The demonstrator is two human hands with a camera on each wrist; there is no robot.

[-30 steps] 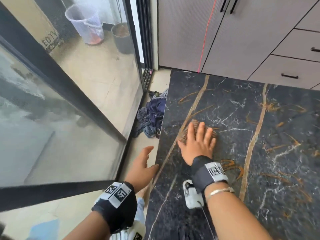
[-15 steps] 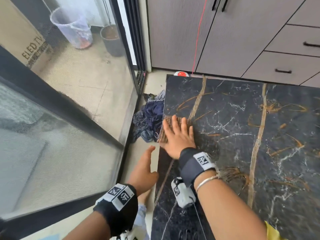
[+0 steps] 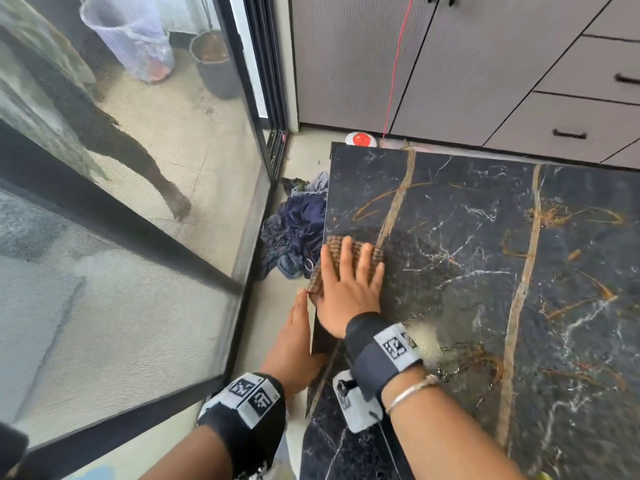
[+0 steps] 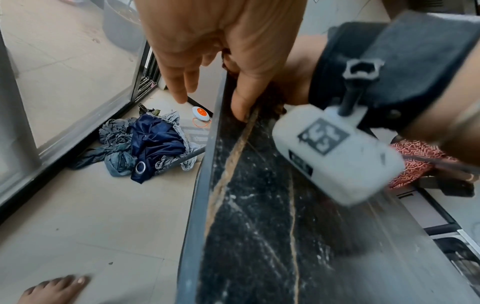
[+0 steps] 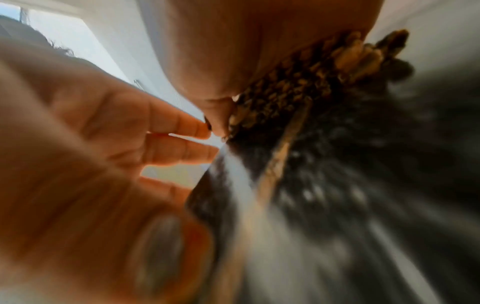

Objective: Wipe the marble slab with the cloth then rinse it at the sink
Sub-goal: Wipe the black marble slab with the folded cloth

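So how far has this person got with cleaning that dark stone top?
Done: nothing looks finished. In hand: the right hand presses the brown woven cloth flat at the left edge of the black gold-veined marble slab; the open left hand waits beside that edge. Left: the slab's wide right part, where a pale smudge shows, then rinsing; no sink is in view.

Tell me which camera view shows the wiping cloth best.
The head view: the brown woven cloth lies flat under the right hand at the marble slab's left edge. The right wrist view blurs it close-up; the left wrist view shows only a dark sliver.
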